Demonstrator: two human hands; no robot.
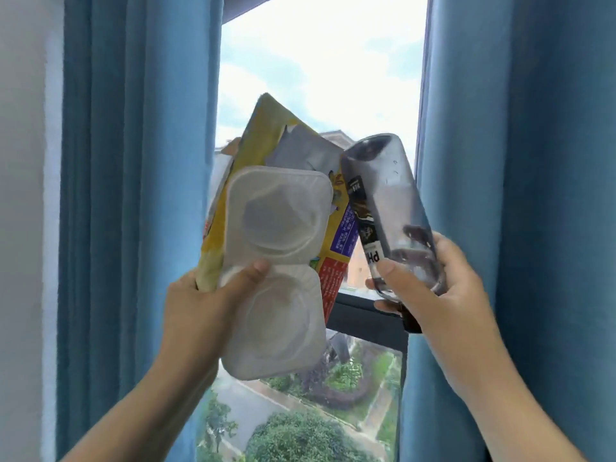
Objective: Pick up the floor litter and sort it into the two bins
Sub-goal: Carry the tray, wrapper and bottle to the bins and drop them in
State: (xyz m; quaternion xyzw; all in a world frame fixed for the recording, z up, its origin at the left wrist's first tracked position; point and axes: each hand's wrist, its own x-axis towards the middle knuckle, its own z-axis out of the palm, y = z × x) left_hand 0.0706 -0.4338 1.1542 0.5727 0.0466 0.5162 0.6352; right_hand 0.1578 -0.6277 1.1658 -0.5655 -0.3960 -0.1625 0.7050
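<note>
Hidden mostly behind a translucent white twin-cup plastic tray: a torn yellow foil snack bag, print too blurred to read. Both pinched together in the left hand, thumb pressing the tray's waist. Wrapped round the neck end of a clear plastic bottle with a black label: the right hand, covering the neck, only a dark cap tip peeking below. Tray's long axis six to twelve o'clock, bag's torn mouth toward twelve. Bottle inverted, cap at five, base at eleven, at three o'clock of the tray. All raised before a window between blue curtains
</note>
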